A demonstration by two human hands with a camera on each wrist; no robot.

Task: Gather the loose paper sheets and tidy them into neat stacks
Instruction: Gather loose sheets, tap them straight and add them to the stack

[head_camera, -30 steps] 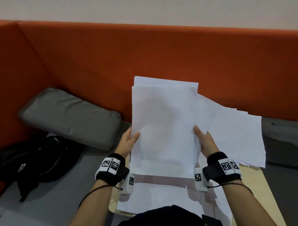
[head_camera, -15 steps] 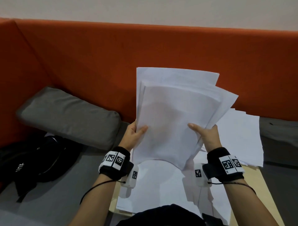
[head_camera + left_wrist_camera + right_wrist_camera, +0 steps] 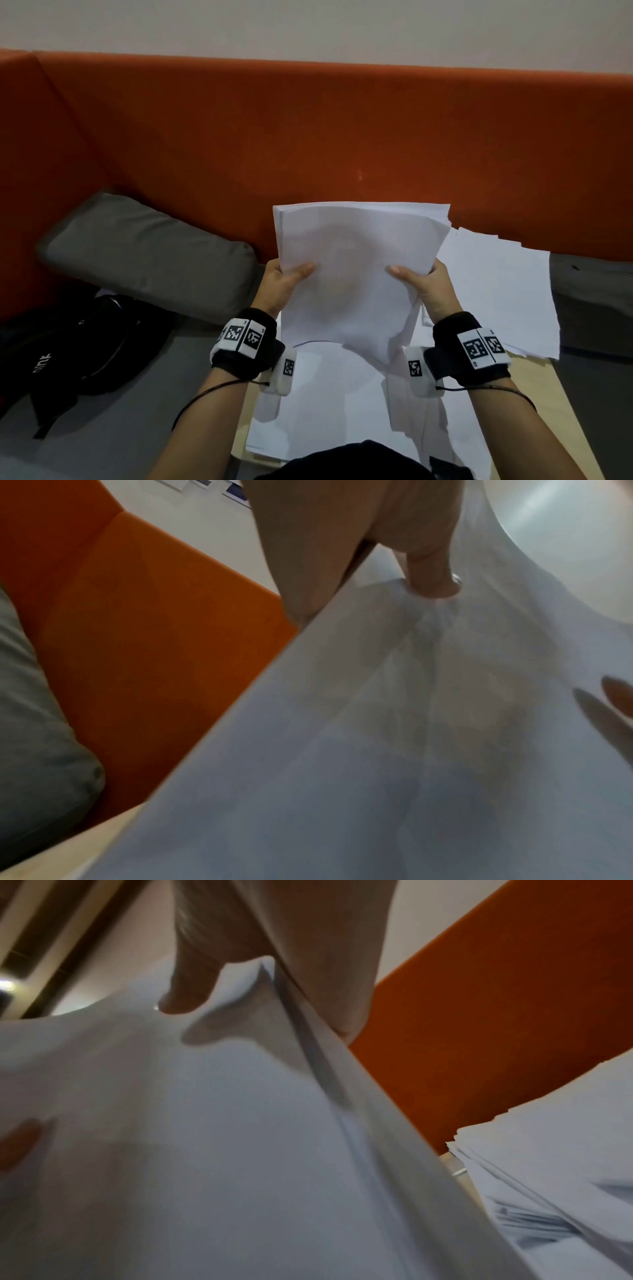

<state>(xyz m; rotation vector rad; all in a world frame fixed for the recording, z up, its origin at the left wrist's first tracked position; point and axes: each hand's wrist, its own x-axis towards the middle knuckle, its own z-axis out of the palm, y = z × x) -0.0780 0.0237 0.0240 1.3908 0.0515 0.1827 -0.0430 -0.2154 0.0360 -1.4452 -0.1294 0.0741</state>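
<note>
A bundle of white paper sheets [image 3: 356, 270] stands upright above the table, held between both hands. My left hand [image 3: 286, 286] pinches its left edge, thumb on the front face. My right hand [image 3: 423, 286] pinches the right edge the same way. The bundle's lower corner droops toward more sheets [image 3: 325, 404] lying flat on the table. In the left wrist view my thumb presses into the paper [image 3: 394, 723]. In the right wrist view the bundle [image 3: 205, 1137] fills the frame under my thumb. A loose pile of sheets [image 3: 496, 294] lies to the right.
The wooden table [image 3: 565, 411] is small, with its right edge bare. An orange sofa back [image 3: 308, 137] rises behind. A grey cushion [image 3: 147, 253] and a black bag [image 3: 78, 342] lie on the seat to the left. The loose pile's fanned edges [image 3: 548, 1177] show beside my right wrist.
The fanned, skewed sheets have been drawn together into one squarer bundle. The bundle sits lower than half a second ago, and both hands moved closer together.
</note>
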